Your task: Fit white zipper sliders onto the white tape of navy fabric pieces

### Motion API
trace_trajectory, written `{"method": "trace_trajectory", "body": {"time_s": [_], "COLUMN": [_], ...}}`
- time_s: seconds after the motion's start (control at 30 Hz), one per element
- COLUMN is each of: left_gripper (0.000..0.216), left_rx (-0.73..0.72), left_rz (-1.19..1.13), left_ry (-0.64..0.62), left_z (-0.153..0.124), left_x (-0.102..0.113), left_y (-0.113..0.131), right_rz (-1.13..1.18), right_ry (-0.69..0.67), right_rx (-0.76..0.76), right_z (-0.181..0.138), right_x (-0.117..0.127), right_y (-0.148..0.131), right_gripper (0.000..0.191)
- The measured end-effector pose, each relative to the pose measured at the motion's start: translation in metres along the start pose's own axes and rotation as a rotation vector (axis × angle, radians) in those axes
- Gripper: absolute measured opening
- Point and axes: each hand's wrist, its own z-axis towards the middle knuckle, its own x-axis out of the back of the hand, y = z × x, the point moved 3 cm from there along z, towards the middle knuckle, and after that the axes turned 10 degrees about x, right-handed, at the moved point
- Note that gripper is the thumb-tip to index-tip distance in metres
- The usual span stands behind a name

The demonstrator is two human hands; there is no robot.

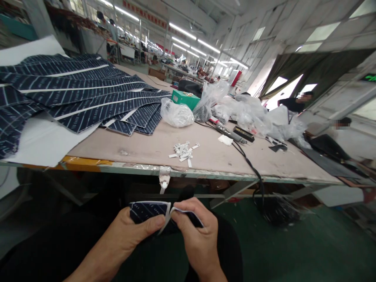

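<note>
Below the table edge, over my lap, both hands hold a small navy fabric piece [147,210] with thin white stripes and a white backing. My left hand [132,235] pinches its left part, thumb on top. My right hand [195,231] grips the right part, fingers curled over it. The piece folds up between the two hands, showing the white underside. On the table above lies a fan of many matching navy striped fabric pieces [82,98], and a small heap of white tags [183,152] lies near the front edge.
The long worktable [205,156] carries clear plastic bags [176,113], a green box [185,98], a black corded hand tool [227,133] and white paper [44,141]. The cord hangs off the front. Two people sit at the right; a factory hall extends behind.
</note>
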Motion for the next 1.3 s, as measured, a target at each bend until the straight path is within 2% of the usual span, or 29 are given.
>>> {"method": "trace_trajectory", "body": {"time_s": [0.1, 0.17, 0.23, 0.3, 0.43, 0.57, 0.73, 0.97, 1.3], "left_gripper": [0.031, 0.033, 0.037, 0.041, 0.039, 0.032, 0.028, 0.027, 0.022], "left_rx": [0.061, 0.075, 0.083, 0.106, 0.091, 0.04, 0.045, 0.03, 0.052], "left_rz": [-0.076, -0.092, -0.105, -0.133, -0.197, -0.181, -0.157, -0.066, -0.095], "left_ry": [-0.023, -0.006, 0.011, 0.014, 0.039, -0.002, -0.029, -0.059, -0.09], "left_z": [0.0, -0.001, -0.003, -0.005, -0.006, -0.004, -0.002, 0.0, 0.005], "left_x": [0.003, 0.005, 0.005, 0.005, 0.006, 0.005, 0.002, 0.002, 0.001], "left_y": [-0.006, -0.005, -0.003, -0.001, 0.005, 0.011, 0.018, 0.024, 0.024], "right_rz": [0.107, 0.154, 0.2, 0.291, 0.537, 0.591, 0.516, 0.502, 0.528], "right_ry": [-0.076, -0.133, -0.161, -0.14, 0.027, 0.087, 0.077, 0.019, 0.033], "right_rx": [-0.208, -0.175, -0.096, -0.15, -0.47, -0.595, -0.665, -0.689, -0.705], "right_z": [0.001, 0.002, 0.002, 0.0, -0.002, 0.007, 0.014, 0.021, 0.02], "right_x": [-0.001, -0.003, -0.006, -0.009, -0.017, -0.022, -0.026, -0.031, -0.032], "right_y": [0.01, 0.012, 0.012, 0.013, 0.02, 0.024, 0.029, 0.03, 0.032], "right_gripper": [0.017, 0.008, 0.008, 0.009, 0.024, 0.039, 0.031, 0.035, 0.035]}}
